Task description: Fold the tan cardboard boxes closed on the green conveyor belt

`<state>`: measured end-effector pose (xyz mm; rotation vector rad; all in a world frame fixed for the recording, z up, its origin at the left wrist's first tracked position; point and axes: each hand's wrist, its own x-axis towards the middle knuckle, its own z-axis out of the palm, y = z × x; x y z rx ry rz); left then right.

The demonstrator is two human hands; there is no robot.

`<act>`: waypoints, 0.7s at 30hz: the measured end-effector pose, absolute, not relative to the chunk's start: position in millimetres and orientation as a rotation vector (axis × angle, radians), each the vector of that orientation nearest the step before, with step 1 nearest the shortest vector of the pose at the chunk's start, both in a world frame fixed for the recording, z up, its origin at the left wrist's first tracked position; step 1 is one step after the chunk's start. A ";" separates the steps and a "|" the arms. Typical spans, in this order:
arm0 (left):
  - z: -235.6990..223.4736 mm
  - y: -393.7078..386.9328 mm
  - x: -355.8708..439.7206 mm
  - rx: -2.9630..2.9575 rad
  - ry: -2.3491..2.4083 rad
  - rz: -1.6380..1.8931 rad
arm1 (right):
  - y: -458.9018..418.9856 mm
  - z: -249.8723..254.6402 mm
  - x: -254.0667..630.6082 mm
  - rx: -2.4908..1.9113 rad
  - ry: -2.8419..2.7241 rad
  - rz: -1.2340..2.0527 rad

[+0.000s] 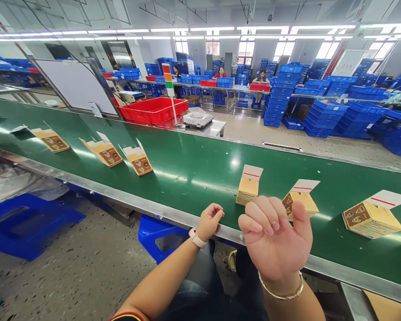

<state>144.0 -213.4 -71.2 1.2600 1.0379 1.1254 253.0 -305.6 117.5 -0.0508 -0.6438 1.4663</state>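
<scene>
Two bare hands are held at the near edge of a green conveyor belt. The left hand, with a pale watch on its wrist, is beside the metal rim, fingers curled; whether thumb and fingertips meet cannot be told. The right hand, wearing a bracelet, is raised nearer the viewer, palm showing, fingers half curled and thumb apart from them.

On the belt, just beyond the right hand, are three small yellow-brown boxes, each with a white, red-striped flap standing up: a left box, a middle box partly hidden by that hand, and a right box farther along. Well to the left are three more boxes with their tops spread open, the closest being a brown-fronted box.

Across the belt are a red bin, a striped signal light and a scale. Stacked blue crates and seated people are in the far background.
</scene>
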 end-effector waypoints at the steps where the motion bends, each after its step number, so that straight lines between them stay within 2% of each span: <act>1: -71.8 -213.5 143.0 1.228 1.036 1.135 | -306.1 116.9 252.0 -0.026 -0.617 1.489; 13: -68.1 -215.6 143.8 1.068 0.958 1.216 | -304.3 120.3 250.6 0.155 -0.399 1.655; 17: -70.7 -212.9 143.8 1.076 0.927 1.234 | -323.0 125.9 244.0 0.185 -0.560 1.660; 19: -72.8 -211.7 144.4 1.083 0.929 1.247 | -335.1 121.1 237.8 0.254 -0.771 1.555; 21: -74.4 -211.1 145.2 1.083 0.930 1.262 | -346.1 110.3 231.4 0.339 -1.070 1.286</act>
